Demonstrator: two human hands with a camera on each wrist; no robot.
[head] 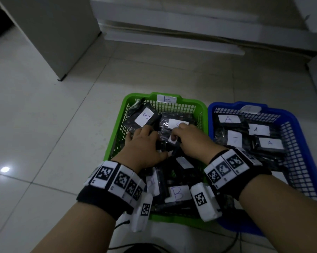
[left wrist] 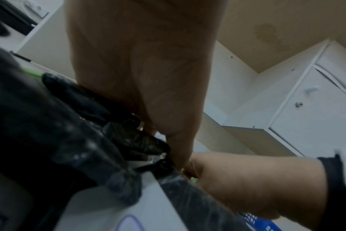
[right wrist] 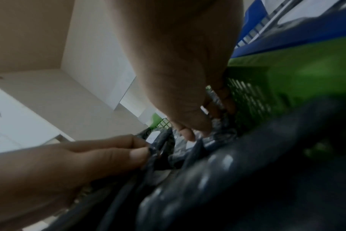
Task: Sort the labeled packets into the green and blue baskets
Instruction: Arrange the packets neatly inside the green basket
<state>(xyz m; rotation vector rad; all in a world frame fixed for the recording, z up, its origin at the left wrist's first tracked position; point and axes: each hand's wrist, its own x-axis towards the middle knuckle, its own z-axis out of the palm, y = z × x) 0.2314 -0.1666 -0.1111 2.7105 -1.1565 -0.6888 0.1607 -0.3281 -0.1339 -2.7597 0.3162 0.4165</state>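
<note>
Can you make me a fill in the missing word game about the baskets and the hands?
1. Both hands, the left hand and the right hand, reach into the ____ basket.
2. The green basket has a tag with the letter ____ on its far rim.
3. The packets in the blue basket have labels with the letter ____.
4. The blue basket sits to the ____ of the green one.

Missing words: green; B; A; right
</note>
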